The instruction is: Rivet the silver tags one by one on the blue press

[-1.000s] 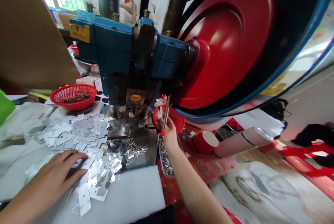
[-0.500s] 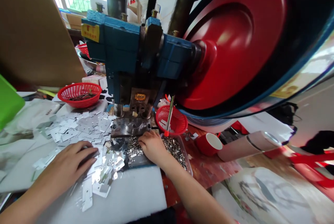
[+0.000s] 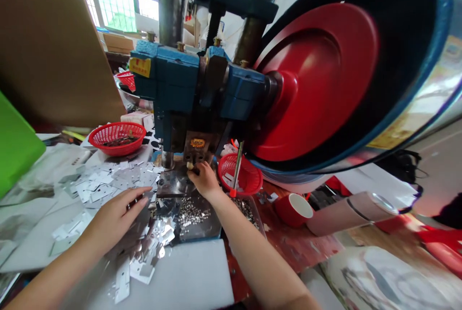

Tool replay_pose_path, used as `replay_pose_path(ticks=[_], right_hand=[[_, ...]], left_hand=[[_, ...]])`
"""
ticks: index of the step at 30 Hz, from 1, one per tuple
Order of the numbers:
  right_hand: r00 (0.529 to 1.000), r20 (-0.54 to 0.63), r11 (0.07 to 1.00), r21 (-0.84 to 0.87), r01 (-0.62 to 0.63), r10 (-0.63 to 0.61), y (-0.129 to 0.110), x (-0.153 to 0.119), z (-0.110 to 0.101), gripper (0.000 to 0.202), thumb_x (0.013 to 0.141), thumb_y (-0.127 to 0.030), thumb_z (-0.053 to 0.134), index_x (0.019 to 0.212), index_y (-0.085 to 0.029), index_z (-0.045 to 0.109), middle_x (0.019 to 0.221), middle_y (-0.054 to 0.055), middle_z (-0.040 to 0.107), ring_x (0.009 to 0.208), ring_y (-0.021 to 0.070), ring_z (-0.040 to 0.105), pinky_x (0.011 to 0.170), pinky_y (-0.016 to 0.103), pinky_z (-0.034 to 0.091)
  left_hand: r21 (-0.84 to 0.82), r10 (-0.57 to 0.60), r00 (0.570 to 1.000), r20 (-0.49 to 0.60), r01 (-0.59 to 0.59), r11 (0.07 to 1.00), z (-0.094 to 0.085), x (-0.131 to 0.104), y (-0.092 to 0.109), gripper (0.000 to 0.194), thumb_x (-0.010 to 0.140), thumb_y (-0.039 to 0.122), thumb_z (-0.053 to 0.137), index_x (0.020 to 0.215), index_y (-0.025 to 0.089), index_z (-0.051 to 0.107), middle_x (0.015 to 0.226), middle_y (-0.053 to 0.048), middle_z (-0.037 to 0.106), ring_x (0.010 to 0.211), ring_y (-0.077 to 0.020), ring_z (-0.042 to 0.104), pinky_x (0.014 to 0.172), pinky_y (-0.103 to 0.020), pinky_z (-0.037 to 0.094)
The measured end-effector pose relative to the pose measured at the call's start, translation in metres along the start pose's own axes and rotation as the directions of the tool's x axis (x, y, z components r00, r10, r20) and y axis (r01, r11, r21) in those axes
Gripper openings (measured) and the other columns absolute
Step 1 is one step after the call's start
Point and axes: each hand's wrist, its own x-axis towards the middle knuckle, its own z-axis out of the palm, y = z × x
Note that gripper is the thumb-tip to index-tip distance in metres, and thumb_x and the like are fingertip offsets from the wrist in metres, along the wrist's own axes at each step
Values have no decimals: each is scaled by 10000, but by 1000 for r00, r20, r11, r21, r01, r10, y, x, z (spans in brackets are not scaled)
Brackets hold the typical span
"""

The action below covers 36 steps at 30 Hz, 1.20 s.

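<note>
My right hand (image 3: pixel 205 180) reaches to the die of a blue press (image 3: pixel 173 83). Its fingertips are bent together at the steel die block (image 3: pixel 175 184), just under the upper tool. Anything pinched there is too small to make out. My left hand (image 3: pixel 121 211) hovers low over flat silvery metal plates (image 3: pixel 104 180), its fingers stretched and the thumb apart. Below the die, small metal bits (image 3: pixel 191 213) lie scattered on a dark plate (image 3: pixel 202 233). Shiny cut pieces (image 3: pixel 157 238) are heaped between the hands.
A big red flywheel (image 3: pixel 317 79) fills the upper right. Red baskets stand left (image 3: pixel 117 139) and right (image 3: pixel 252 175) of the press. Behind my right forearm is a tub of bits (image 3: pixel 249 209). A red mug (image 3: pixel 294 210) and a pink bottle (image 3: pixel 353 211) lie further right.
My right hand has moved from the small metal bits up and away to the die. My left hand has shifted slightly right and forward. The view has tilted a little.
</note>
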Motion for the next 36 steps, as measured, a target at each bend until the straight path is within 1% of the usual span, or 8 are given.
replay_pose_path(ticks=[5, 9, 13, 15, 18, 22, 27, 36], right_hand=[[999, -47, 994, 106, -9, 14, 1, -7, -6, 85, 790, -163, 608, 782, -198, 685, 820, 20, 630, 842, 167, 587, 770, 268, 460], [992, -119, 973, 229, -7, 35, -6, -36, -7, 135, 836, -176, 536, 842, -193, 670, 861, 32, 651, 847, 164, 605, 793, 271, 462], [989, 137, 843, 525, -118, 54, -19, -71, 6, 217, 827, -237, 560, 1040, -226, 605, 865, -3, 686, 808, 152, 646, 715, 245, 491], [982, 165, 789, 591, -170, 89, -23, -76, 11, 259, 814, -234, 573, 1073, -218, 587, 869, -2, 688, 790, 150, 651, 688, 239, 496], [989, -1, 869, 478, -127, 145, -21, -66, 7, 148, 822, -204, 551, 940, -213, 640, 870, 7, 680, 822, 159, 627, 747, 264, 481], [978, -203, 979, 204, -12, 54, -9, -39, -4, 120, 803, -162, 572, 858, -206, 669, 884, 31, 658, 899, 192, 579, 846, 320, 439], [973, -171, 972, 201, -122, 157, 4, -16, 5, 128, 732, -132, 625, 831, -198, 671, 903, 46, 619, 899, 195, 577, 853, 330, 457], [975, -161, 940, 329, -94, 154, 14, -6, 16, 163, 698, -106, 606, 824, -194, 661, 838, 26, 623, 878, 184, 587, 832, 308, 474]], left_hand=[[-223, -45, 997, 57, 56, 973, 14, 22, 23, 393, 828, 473, 468, 1131, 280, 627, 1162, -7, 664, 1078, -229, 596, 932, -348, 460], [-349, -58, 994, 93, 88, 933, 22, 32, 35, 466, 811, 453, 499, 1233, 265, 554, 1023, -21, 677, 896, -205, 634, 819, -332, 497], [-453, -98, 992, 86, 126, 882, 27, 37, 45, 472, 772, 434, 552, 1200, 235, 566, 980, -24, 664, 830, -188, 623, 762, -312, 492], [-500, -127, 990, 64, 142, 854, 33, 41, 48, 427, 738, 450, 584, 1080, 196, 611, 935, -33, 670, 821, -196, 623, 744, -310, 491], [-433, -115, 993, 22, 113, 894, 44, 52, 50, 354, 715, 462, 597, 933, 184, 621, 803, -19, 664, 754, -195, 623, 689, -301, 488], [-255, -53, 998, -42, 40, 966, 59, 78, 50, 286, 736, 449, 556, 862, 207, 640, 814, -26, 673, 795, -221, 624, 757, -345, 479], [-218, -8, 998, -69, -8, 976, 71, 103, 43, 236, 694, 382, 574, 802, 199, 676, 930, -64, 690, 1009, -275, 583, 951, -403, 400], [-237, 65, 997, 46, -52, 970, 80, 114, 38, 322, 730, 324, 510, 981, 205, 672, 972, -24, 717, 900, -220, 654, 869, -346, 488]])
